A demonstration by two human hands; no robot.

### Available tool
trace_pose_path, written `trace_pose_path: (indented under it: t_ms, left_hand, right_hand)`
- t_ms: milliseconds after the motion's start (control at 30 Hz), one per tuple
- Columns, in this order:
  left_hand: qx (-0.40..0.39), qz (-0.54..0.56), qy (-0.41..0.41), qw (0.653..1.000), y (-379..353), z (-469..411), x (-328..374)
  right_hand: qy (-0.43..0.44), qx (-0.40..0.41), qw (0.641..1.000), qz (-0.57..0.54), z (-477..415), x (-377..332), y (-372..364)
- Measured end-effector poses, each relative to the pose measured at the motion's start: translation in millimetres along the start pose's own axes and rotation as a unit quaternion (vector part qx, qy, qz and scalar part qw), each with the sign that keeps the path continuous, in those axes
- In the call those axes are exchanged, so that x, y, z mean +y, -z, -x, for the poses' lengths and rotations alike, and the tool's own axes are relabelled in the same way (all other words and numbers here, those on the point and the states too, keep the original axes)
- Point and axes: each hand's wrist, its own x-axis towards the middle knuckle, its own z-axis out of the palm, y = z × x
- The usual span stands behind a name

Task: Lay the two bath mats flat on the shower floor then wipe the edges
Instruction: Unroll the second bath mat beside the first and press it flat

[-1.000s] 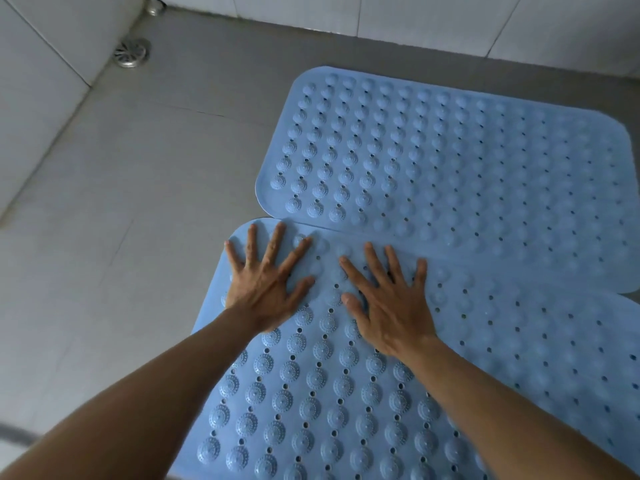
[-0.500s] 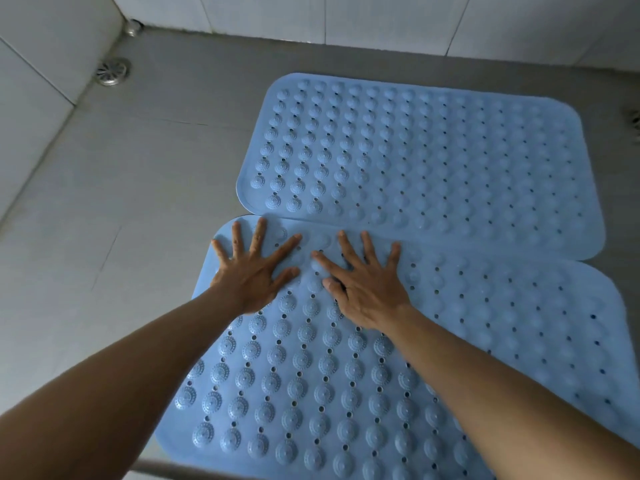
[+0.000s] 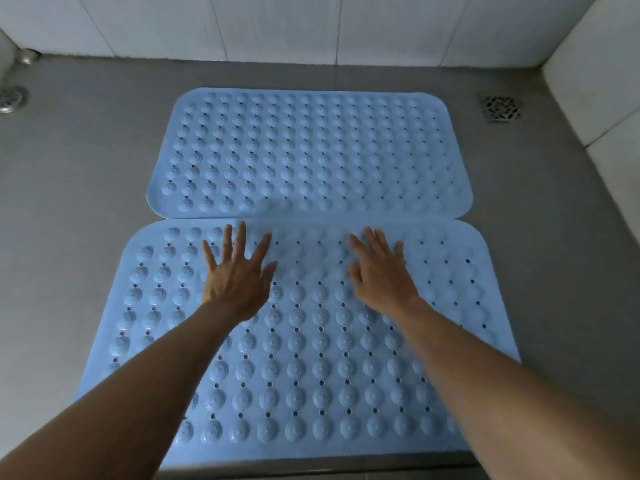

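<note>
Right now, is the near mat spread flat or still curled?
Spread flat. The near mat lies open on the floor, no visible corner lifted, both hands palm-down on it. Its nearest edge is partly hidden.

Near mat (image 3: 311,358): matt blue rubbery plastic, knobbly, perforated. Floor (image 3: 76,188): matt grey tile. Square drain (image 3: 501,108): metal grate.

Two pale blue bath mats (image 3: 308,154) studded with round bumps, grey floor (image 3: 86,161), white wall tiles (image 3: 277,26)

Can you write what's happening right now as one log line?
near mat: flat | far mat: flat | left hand, right hand: open, pressing near mat | wiping: not started
</note>
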Motion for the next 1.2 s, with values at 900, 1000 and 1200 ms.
trace_pose_path:
  t_ms: [900, 1000, 1200]
  left_hand:
    - [-0.045, 0.033, 0.014, 0.998, -24.2, -32.2, 163.2]
    - [-0.061, 0.021, 0.008, 0.998, -22.2, -35.1, 163.2]
    - [-0.109, 0.042, -0.006, 0.993, -16.2, -39.2, 158.0]
  right_hand:
    - [-0.131, -0.003, 0.991, 0.002, 17.7, 104.0, -4.4]
    - [-0.133, -0.016, 0.991, 0.005, 15.8, 103.1, -1.2]
    - [-0.135, -0.032, 0.99, 0.0, 15.8, 102.3, 2.0]
